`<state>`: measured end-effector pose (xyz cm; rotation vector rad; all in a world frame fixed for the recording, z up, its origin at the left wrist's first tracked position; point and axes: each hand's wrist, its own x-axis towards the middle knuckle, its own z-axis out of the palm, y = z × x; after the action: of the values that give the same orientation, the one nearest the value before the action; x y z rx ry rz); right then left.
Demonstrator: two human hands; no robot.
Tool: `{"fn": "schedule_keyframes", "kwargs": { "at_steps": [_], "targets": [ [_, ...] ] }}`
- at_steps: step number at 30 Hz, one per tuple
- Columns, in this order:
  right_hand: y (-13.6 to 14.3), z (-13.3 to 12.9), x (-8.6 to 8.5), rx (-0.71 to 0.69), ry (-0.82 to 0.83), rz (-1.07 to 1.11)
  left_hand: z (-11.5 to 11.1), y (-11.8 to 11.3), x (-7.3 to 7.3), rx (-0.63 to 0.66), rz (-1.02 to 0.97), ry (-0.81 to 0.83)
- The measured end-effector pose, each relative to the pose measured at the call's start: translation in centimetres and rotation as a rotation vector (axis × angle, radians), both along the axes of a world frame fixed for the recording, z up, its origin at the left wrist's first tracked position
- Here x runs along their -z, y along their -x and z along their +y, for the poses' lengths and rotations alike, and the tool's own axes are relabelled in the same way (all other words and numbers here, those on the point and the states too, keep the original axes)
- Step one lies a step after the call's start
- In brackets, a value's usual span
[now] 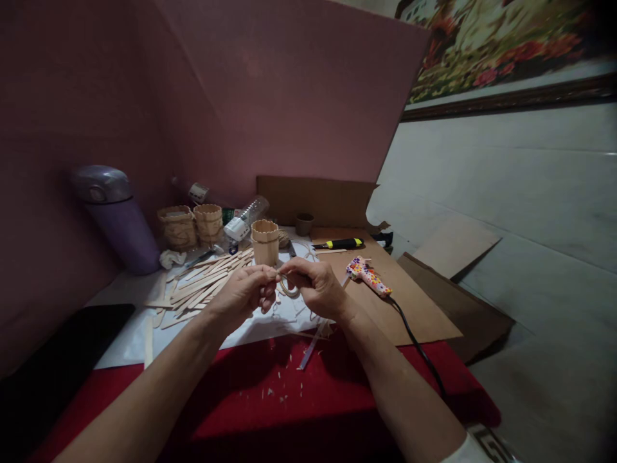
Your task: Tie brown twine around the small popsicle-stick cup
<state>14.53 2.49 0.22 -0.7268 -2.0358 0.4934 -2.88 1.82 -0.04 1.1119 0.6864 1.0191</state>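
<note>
Between my two hands is a small loop of pale cord [290,292], hanging just below the fingertips. My left hand [248,287] pinches it from the left with thumb and forefinger. From the other side, my right hand [312,280] grips the same cord, fingers curled. Right behind the hands stands an upright cup covered in wooden sticks [265,241]. A ball of twine [283,238] sits partly hidden beside that cup. Loose craft sticks [205,286] lie in a heap to the left of my left hand.
A flowered glue gun [366,275] with a black cable and a utility knife [342,244] lie on cardboard at right. Two stick-covered cups [208,223], a plastic bottle [247,217] and a purple flask [118,218] stand or lie at left. Scraps dot the red cloth [250,392].
</note>
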Motion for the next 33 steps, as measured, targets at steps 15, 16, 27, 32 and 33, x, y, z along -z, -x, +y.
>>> {"fn": "schedule_keyframes", "kwargs": {
  "at_steps": [15,16,27,32,33],
  "targets": [
    [-0.25,0.31,0.39,0.001,-0.031,-0.132,-0.13,0.18,-0.36,-0.028,0.066,0.021],
    [-0.24,0.29,0.39,0.000,-0.033,-0.133,-0.12,0.17,-0.34,-0.032,0.062,0.035],
    [-0.32,0.35,0.55,-0.001,-0.026,-0.153,0.09,0.35,0.06,-0.041,0.120,0.031],
    [-0.25,0.34,0.55,-0.012,-0.044,-0.142,0.04,0.40,-0.15,-0.033,0.089,0.065],
    [-0.23,0.30,0.49,-0.015,-0.051,-0.141,0.00,0.41,-0.24,-0.034,0.087,0.083]
  ]
}}
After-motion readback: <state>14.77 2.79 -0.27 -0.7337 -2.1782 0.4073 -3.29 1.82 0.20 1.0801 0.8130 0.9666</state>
